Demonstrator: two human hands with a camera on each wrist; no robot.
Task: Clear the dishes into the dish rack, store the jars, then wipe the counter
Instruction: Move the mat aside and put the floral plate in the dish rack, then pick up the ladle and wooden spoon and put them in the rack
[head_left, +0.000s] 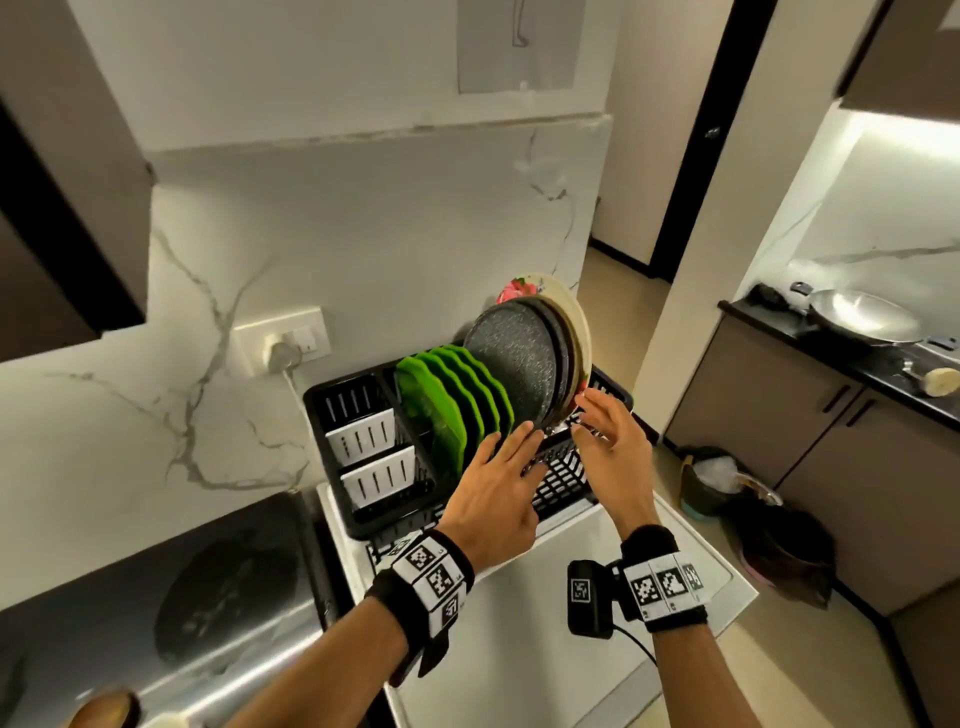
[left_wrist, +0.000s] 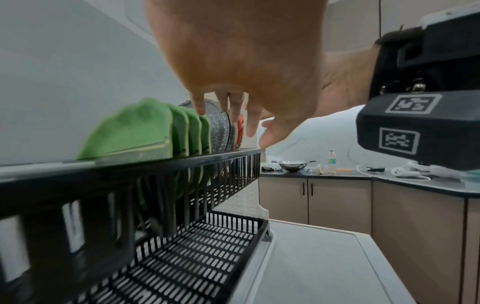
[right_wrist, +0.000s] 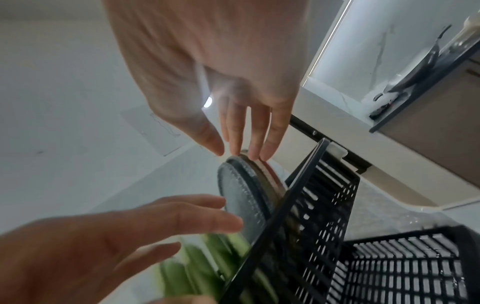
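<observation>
The speckled grey plate (head_left: 511, 358) stands on edge in the black dish rack (head_left: 363, 514), face toward the green plates (head_left: 441, 405). The left hand (head_left: 498, 493) and right hand (head_left: 613, 447) are spread, fingertips at its rim, gripping nothing. Only the head view shows the floral plate (head_left: 519, 288) behind.

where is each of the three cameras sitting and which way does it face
Head: worn on the head, facing forward and down at the dish rack; both forearms, left hand and right hand show.
Left wrist: under the left hand, low beside the rack wall, facing along the fingers to the green plates.
Right wrist: under the right hand, facing up along it at the speckled plate; the left hand also shows.
All three share the speckled plate and rack.
</observation>
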